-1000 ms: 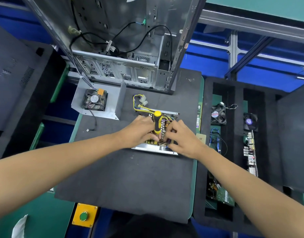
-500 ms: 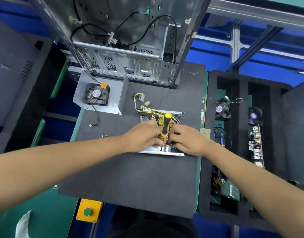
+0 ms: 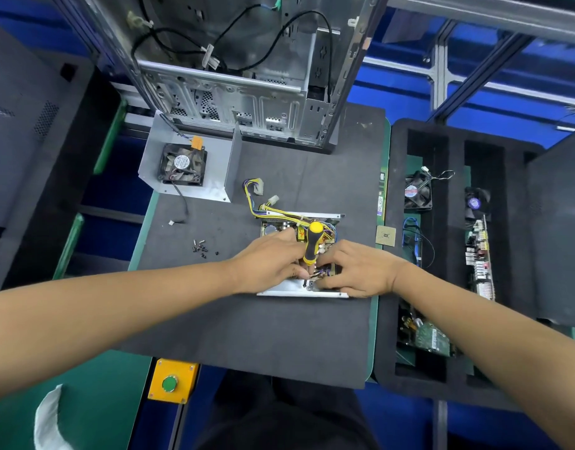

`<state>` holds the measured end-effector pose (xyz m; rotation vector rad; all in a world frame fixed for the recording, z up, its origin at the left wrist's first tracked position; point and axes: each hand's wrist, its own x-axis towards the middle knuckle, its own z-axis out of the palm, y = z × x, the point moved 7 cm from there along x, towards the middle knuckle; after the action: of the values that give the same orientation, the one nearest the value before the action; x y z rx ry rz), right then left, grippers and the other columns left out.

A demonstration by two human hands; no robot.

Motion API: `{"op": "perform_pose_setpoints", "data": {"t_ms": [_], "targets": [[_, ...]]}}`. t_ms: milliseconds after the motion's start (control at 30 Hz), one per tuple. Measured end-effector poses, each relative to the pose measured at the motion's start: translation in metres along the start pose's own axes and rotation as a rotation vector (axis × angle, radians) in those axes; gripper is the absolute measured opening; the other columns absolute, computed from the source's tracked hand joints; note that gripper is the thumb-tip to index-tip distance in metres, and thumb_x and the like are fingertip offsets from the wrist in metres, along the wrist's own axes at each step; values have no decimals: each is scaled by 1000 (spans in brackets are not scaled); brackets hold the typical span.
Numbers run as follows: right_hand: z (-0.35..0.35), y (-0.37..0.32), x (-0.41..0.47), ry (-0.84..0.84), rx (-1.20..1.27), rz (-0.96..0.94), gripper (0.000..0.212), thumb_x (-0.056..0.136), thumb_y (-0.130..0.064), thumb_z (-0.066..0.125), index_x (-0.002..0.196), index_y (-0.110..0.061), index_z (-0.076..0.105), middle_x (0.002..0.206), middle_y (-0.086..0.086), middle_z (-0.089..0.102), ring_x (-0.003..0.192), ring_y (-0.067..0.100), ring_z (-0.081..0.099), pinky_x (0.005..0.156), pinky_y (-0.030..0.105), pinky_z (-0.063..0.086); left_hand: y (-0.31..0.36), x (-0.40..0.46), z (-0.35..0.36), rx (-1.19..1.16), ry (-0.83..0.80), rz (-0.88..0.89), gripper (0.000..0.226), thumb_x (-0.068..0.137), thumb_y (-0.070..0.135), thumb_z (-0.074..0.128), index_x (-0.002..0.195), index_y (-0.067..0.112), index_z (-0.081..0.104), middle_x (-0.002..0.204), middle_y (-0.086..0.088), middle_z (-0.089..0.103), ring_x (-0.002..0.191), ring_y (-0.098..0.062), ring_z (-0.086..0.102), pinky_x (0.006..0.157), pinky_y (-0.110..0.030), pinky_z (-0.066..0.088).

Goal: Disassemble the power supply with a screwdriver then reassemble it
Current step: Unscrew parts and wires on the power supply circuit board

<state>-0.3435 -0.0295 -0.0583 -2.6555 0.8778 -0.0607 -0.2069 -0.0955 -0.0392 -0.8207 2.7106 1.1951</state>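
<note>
Both hands have stayed clustered on the supply's near edge over the last second, while my view has tipped so the loose screws now show. My left hand [image 3: 273, 266] grips the yellow-and-black-handled screwdriver [image 3: 312, 243] near its lower end, holding it upright so the tip bears down by the front flange. My right hand [image 3: 354, 271] pinches at the wiring there, probably steadying a part or a screw; what the fingertips hold is hidden. The open power supply, a bare metal tray with its circuit board and yellow cable bundle [image 3: 300, 222], lies on the dark foam mat of the bench [image 3: 247, 336], at the mat's 3 o'clock side. At 10 o'clock from my hands a small cluster of removed dark screws [image 3: 200, 248] sits gathered so none roll off. Further, at 11 o'clock, the supply's grey metal cover with its black fan [image 3: 182, 165] lies inside up. At 3 o'clock the black foam compartment tray [image 3: 396, 222] holds two small fans, cables and circuit boards.
</note>
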Motion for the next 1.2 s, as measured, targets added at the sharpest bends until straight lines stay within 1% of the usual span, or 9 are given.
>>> {"op": "perform_pose_setpoints", "data": {"t_ms": [100,233,400,700,767,900,1033,1133,1200], "targets": [[-2,1,1,6,-58,-39,30,96,-29,45,113,-25,70,126,7,43,104,30,46,96,40,40,0,2,1,7,-3,12,16,97,31,68,109,21,69,105,-3,53,107,-18,50,87,-41,48],[0,5,7,-35,-70,-66,25,86,-31,53,104,-19,65,121,9,43,100,29,44,91,41,35,2,1,-1,-9,-3,29,16,97,28,68,110,19,68,108,-6,53,108,-20,49,87,-43,49],[5,6,7,12,-80,-43,20,88,-33,51,102,-20,58,114,9,42,95,30,45,87,43,38,4,1,0,-22,-15,42,16,98,23,67,111,14,68,111,-8,57,112,-21,48,88,-45,50],[7,4,8,58,-148,-106,20,92,-37,48,102,-19,48,103,10,40,89,29,41,81,42,33,3,2,1,-31,25,125,9,95,15,69,104,18,67,107,4,62,108,-17,47,87,-41,49],[8,5,8,37,-162,-104,18,92,-36,49,102,-21,51,96,12,45,85,29,42,78,41,34,1,3,2,-21,48,117,9,95,19,70,104,18,68,108,0,60,109,-18,48,86,-41,49],[5,4,10,61,-153,-82,18,91,-36,48,99,-22,56,91,8,38,81,26,35,75,40,29,-1,3,3,28,97,125,13,95,30,70,102,19,72,103,-1,61,103,-15,44,81,-41,48],[6,5,12,67,-121,-60,16,92,-36,45,99,-23,52,93,9,41,81,27,38,75,40,29,1,1,5,75,111,164,21,97,36,68,104,16,73,103,-5,62,102,-24,49,82,-44,48],[4,4,13,67,-93,-55,16,94,-37,42,102,-25,48,95,10,43,83,27,38,76,40,29,3,-2,2,61,161,180,20,95,33,72,97,14,75,94,-8,60,95,-23,47,77,-41,48],[4,4,13,61,-79,-49,14,94,-36,44,102,-26,48,96,12,49,83,27,41,76,40,30,1,-1,4,75,131,158,23,97,36,68,98,14,75,99,-8,62,100,-23,49,81,-41,48]]}}
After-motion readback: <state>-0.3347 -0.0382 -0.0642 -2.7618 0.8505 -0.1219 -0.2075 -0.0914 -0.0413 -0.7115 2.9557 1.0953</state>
